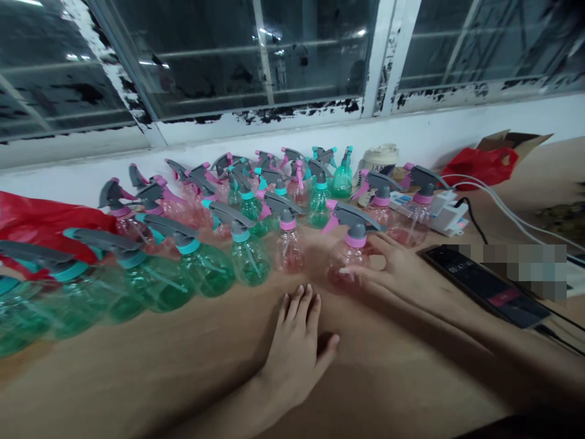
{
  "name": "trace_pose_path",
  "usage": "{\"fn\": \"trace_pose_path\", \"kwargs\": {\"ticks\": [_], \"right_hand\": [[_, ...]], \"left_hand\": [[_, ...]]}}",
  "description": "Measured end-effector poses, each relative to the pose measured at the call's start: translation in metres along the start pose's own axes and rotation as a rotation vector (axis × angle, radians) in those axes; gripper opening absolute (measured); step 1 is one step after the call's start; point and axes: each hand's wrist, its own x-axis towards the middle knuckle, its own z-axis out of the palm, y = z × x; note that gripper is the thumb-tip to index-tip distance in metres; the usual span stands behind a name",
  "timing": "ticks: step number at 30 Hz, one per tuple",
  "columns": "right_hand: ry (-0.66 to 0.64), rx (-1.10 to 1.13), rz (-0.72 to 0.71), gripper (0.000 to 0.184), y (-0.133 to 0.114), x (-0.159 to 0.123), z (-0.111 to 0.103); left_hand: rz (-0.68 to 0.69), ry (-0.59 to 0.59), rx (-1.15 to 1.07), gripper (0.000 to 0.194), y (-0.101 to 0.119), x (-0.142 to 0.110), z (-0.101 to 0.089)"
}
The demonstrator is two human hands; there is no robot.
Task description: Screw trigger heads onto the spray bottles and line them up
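Note:
My right hand (395,268) is wrapped around the body of a pink spray bottle (345,265) with a pink collar and a grey trigger head. That bottle stands upright at the front right of the group. My left hand (297,338) lies flat on the table, fingers spread, holding nothing. Just beyond its fingertips stands another pink spray bottle (289,247). To the left of that one is a green spray bottle (250,259) with a teal collar. Several more green and pink spray bottles extend to the left and behind.
A phone (489,286) lies at the right beside a white power strip (445,213) with cables. Red plastic bags lie at the left (50,222) and back right (479,166), the latter by a cardboard box (514,141). A windowed wall (283,134) borders the table (205,366).

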Motion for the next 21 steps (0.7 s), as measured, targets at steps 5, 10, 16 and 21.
{"fn": "trace_pose_path", "kwargs": {"ticks": [5, 10, 16, 21], "right_hand": [[0.058, -0.007, 0.045, 0.063, 0.014, 0.028, 0.017], [0.096, 0.070, 0.033, 0.065, 0.023, 0.050, 0.032], [0.096, 0.088, 0.005, 0.062, 0.022, 0.063, 0.039], [0.064, 0.089, 0.002, 0.064, 0.019, 0.063, 0.039]], "left_hand": [[0.003, -0.001, -0.003, 0.057, 0.000, 0.001, 0.000], [0.003, -0.005, 0.001, 0.056, 0.000, 0.000, 0.001], [0.004, 0.015, 0.019, 0.057, -0.001, -0.001, 0.004], [0.019, 0.013, 0.056, 0.059, -0.002, -0.001, 0.003]]}}
